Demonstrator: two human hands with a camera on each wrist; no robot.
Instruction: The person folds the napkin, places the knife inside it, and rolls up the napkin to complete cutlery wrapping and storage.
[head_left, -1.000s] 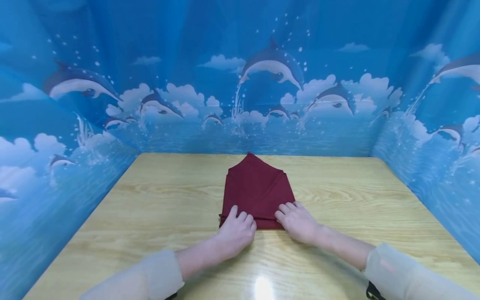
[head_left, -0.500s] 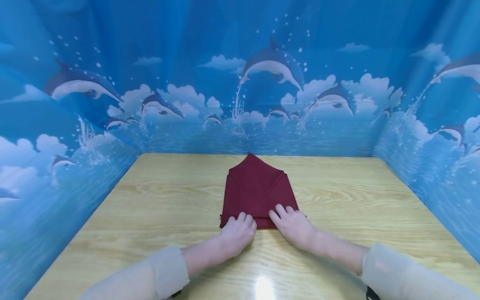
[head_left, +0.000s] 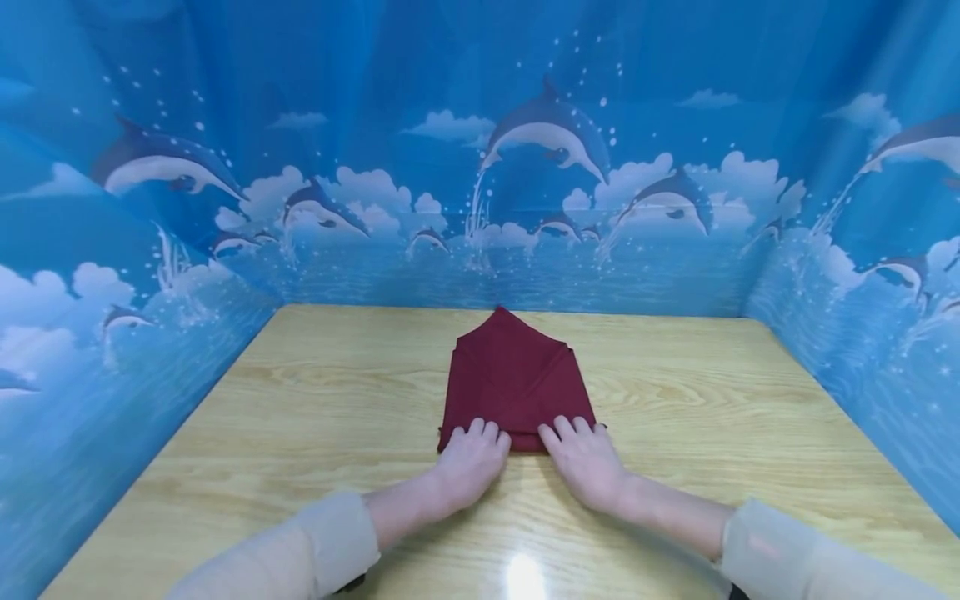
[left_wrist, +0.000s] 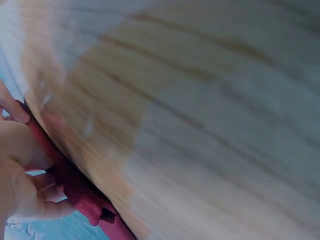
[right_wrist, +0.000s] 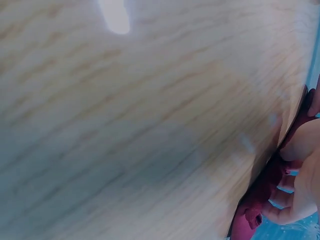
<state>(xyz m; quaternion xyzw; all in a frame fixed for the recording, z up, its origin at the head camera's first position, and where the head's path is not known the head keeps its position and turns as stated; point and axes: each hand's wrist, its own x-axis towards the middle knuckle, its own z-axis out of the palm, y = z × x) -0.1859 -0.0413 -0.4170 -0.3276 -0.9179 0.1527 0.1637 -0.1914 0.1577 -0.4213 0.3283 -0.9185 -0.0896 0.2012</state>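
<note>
A folded maroon cloth (head_left: 510, 375) lies flat at the middle of the table, its pointed end away from me and its near edge turned over into a narrow roll. My left hand (head_left: 474, 462) holds the left part of that roll. In the left wrist view, its thumb and fingers are bent against the cloth (left_wrist: 87, 200). The right part of the roll is held by my right hand (head_left: 588, 467), fingers over the top. Thumb and fingers also meet the cloth (right_wrist: 250, 210) in the right wrist view. The thumbs are hidden in the head view.
A light wood-grain table (head_left: 337, 383) extends around the cloth on all sides. Blue curtains (head_left: 420, 167) printed with dolphins and clouds enclose it at the back and both sides. A bright light reflection shows near the front.
My right hand has shifted left and slightly nearer from the right edge, its fingers now spread over the roll. The left thumb, raised earlier, has gone down. The near edge has moved slightly away.
</note>
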